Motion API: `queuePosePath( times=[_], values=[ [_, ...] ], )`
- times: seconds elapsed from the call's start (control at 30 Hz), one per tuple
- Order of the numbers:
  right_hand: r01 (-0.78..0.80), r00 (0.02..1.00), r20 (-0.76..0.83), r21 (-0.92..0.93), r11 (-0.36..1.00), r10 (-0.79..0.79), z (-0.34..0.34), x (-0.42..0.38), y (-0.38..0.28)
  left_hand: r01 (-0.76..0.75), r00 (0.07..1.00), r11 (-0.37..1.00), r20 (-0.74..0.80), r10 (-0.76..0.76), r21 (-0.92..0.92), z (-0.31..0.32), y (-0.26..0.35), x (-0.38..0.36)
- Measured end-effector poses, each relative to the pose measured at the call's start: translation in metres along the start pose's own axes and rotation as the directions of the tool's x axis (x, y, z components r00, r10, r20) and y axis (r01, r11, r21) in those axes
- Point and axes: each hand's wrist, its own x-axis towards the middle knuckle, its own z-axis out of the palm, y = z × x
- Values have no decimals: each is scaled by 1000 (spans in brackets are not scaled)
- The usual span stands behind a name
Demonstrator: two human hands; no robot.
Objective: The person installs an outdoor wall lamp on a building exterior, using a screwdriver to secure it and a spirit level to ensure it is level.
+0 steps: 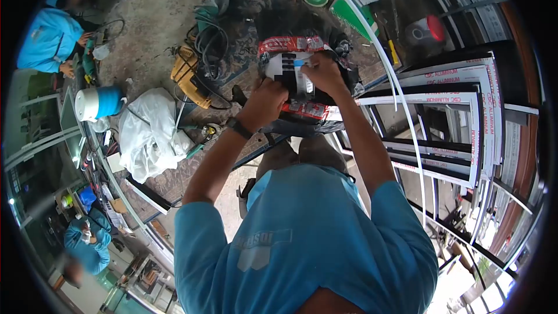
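A package point(282, 68) in white, red and black wrapping lies on the worktable in front of me. A grey strip with a light blue patch point(299, 63) runs across its white middle. My left hand point(267, 100), with a dark watch on its wrist, is closed with curled fingers at the package's near left edge; what it grips is hidden. My right hand point(323, 73) is closed in a pinch over the right part of the package, beside the blue patch. What sits between its fingertips is too small to tell.
Left of the package lie a yellow power drill point(185, 75) and a green corded tool point(206, 17). Nearer are white plastic sheeting point(148, 131) and a blue-white jug point(99, 103). Aluminium frames point(447, 99) stand at right. A co-worker's hands point(67, 70) hold a tool at far left.
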Motion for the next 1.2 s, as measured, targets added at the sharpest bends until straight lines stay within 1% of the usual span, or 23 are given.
queuePosePath(
  times=[0.03, 0.07, 0.1, 0.13, 0.23, 0.33, 0.4, 0.47, 0.53, 0.57, 0.63, 0.67, 0.7, 0.73, 0.77, 0.87, 0.9, 0.97, 1.0, 1.03, 1.1, 1.17, 1.2],
  values=[
    [-1, 997, -78, 97, 995, 8, -7, -10, 6, -22, 997, 1000, 76, 21, 10, -10, 2, -7],
    [-124, 989, -35, 287, 950, 140, -15, -19, 14, -52, 997, 997, 53, 55, -53, -20, 1, -12],
    [-236, 967, 26, 460, 856, 253, -25, -25, 25, -81, 996, 991, 21, 84, -109, -31, -1, -16],
    [-336, 933, 107, 607, 720, 345, -33, -24, 38, -108, 994, 981, -16, 106, -161, -41, -7, -17],
    [-194, 980, 20, 293, 936, 197, -35, -21, 92, -109, 992, 976, 39, 118, -187, -62, -19, -20],
    [-147, 984, -99, 27, 989, 149, -33, -14, 63, 66, 979, 960, 205, -9, -273, -83, 2, -13],
    [-113, 992, -60, -14, 994, 112, -20, -12, 68, 121, 976, 971, 202, -78, -208, -72, 17, -15],
    [-71, 996, -50, -49, 996, 69, -11, -15, 68, 104, 961, 993, 265, -85, -59, -64, 27, -15],
    [-33, 997, -74, -81, 996, 27, -11, -41, 65, -22, 915, 987, 402, -44, 157, -56, 35, -11],
    [20, 999, -38, 10, 1000, -20, -13, -53, 69, -50, 922, 993, 388, 3, 109, -54, 41, -13],
    [-62, 974, 223, 70, 996, 45, -34, -82, 68, -108, 932, 994, 349, 94, 18, -53, 48, -22],
    [-106, 934, 351, 93, 990, 67, -41, -90, 69, -66, 928, 997, 364, 77, -43, -53, 48, -26],
    [36, 907, 415, 78, 996, -65, -41, -94, 73, -19, 923, 994, 381, 57, -104, -53, 49, -31],
    [178, 857, 478, 77, 981, -193, -39, -99, 78, 31, 915, 986, 402, 36, -161, -51, 51, -36],
    [315, 784, 536, 89, 945, -312, -39, -104, 79, 21, 944, 993, 330, 18, -114, -46, 52, -38],
    [198, 794, 580, 35, 980, -181, -31, -108, 66, 236, 850, 970, 472, -236, 60, -37, 52, -33],
    [161, 888, 419, 98, 982, -187, -24, -98, 69, 104, 933, 990, 335, -129, 92, -35, 46, -29],
    [-23, 949, 309, 270, 963, -64, -26, -56, 58, 372, 879, 920, 270, -392, 123, -37, 43, -5],
    [-67, 942, 334, 200, 977, -4, -42, -26, 37, 497, 824, 858, 242, -513, 130, -38, 43, 7],
    [255, 957, 91, 194, 947, -277, -21, 3, 61, 391, 917, 920, 65, -393, 39, -29, 29, 18],
    [270, 958, 62, 127, 954, -279, -35, 54, 41, 401, 912, 915, 77, -403, 41, -37, 35, 73],
    [345, 915, 145, 198, 917, -376, -64, 95, 18, 241, 963, 968, -106, -247, -68, -15, 12, 109],
    [377, 888, 185, 231, 897, -421, -73, 104, 11, 223, 959, 972, -162, -232, -74, -9, -1, 120]
  ],
)
